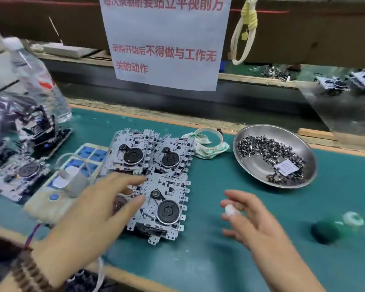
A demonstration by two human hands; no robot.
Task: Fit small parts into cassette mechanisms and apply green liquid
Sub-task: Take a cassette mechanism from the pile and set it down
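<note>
Left hand over cassette mechanisms

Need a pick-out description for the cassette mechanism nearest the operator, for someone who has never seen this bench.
On the green mat, left of the steel bowl of small parts, lies a cluster of silver cassette mechanisms. Take the front mechanism, beside the left hand. Unlike the two side by side behind it, it lies nearest the mat's front edge.

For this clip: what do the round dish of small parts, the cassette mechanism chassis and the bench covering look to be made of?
Round dish: bare polished metal, probably stainless steel; it mirrors the light. Cassette mechanism chassis: stamped sheet metal with a silvery plated finish, judging by the punched holes and edge tabs; its dark wheels are likely plastic or rubber. Bench covering: a matte green mat, possibly rubber or felt; blur leaves it open.
</note>
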